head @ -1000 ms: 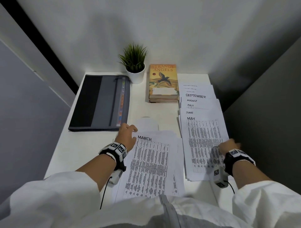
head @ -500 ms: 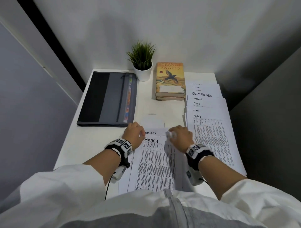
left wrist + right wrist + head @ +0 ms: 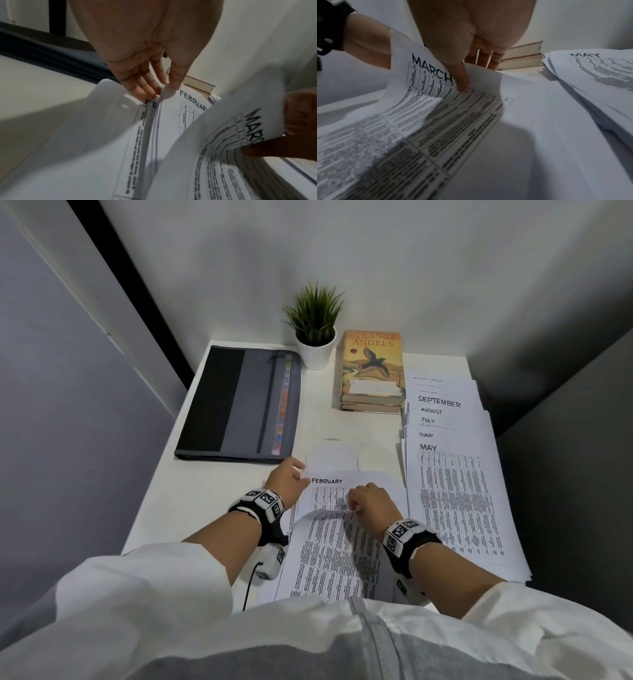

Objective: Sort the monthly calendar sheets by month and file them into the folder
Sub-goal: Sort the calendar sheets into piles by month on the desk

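The MARCH sheet (image 3: 337, 556) lies on the near pile, its top edge curled back toward me. My right hand (image 3: 354, 505) pinches that edge, thumb on the print (image 3: 462, 83) and fingers behind the paper. Under it shows a FEBRUARY sheet (image 3: 342, 484), whose top left corner my left hand (image 3: 301, 474) pinches between thumb and fingers (image 3: 163, 89); another sheet starting "FE" (image 3: 150, 106) lies beneath. At the right a fanned stack (image 3: 452, 491) runs from MAY back to SEPTEMBER. The dark grey folder (image 3: 239, 402) lies shut at the back left.
A potted plant (image 3: 315, 337) and two stacked books (image 3: 371, 371) stand at the back by the wall. A pale plastic sheet (image 3: 330, 455) pokes out beyond the near pile. Walls close in the white desk (image 3: 205, 498) on the left, back and right.
My right hand left the MAY stack, came across to the near pile and peeled the MARCH sheet's top edge back, uncovering FEBRUARY. My left hand stayed at the pile's top left corner.
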The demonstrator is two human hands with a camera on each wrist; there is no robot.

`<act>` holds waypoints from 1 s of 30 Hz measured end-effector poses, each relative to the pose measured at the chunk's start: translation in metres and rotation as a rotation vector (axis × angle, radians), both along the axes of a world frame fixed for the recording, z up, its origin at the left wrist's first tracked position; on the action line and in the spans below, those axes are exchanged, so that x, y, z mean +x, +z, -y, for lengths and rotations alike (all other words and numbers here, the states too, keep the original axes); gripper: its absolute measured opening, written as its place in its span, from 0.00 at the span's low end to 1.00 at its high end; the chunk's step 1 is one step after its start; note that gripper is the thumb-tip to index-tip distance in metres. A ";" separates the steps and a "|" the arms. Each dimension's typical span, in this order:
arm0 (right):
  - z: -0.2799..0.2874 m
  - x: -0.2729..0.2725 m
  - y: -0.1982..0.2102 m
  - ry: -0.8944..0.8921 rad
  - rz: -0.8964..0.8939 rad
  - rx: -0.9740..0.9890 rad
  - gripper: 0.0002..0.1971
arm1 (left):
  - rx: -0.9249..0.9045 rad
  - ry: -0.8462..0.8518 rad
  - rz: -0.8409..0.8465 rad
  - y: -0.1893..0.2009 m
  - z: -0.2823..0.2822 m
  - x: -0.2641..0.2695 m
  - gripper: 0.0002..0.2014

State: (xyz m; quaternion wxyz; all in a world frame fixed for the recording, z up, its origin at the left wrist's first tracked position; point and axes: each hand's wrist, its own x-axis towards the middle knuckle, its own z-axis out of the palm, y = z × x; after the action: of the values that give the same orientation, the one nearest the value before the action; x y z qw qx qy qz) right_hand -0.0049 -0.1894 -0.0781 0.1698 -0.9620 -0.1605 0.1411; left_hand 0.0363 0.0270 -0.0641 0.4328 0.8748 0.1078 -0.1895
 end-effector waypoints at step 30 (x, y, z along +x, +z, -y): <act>-0.002 -0.001 0.016 -0.260 -0.028 0.285 0.09 | -0.169 -0.051 -0.063 0.000 0.008 -0.013 0.23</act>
State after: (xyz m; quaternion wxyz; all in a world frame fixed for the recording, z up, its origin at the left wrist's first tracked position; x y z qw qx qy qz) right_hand -0.0063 -0.1875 -0.0620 0.3233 -0.9388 -0.0509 0.1070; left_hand 0.0234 0.0192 -0.0637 0.4962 0.8313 0.0827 -0.2363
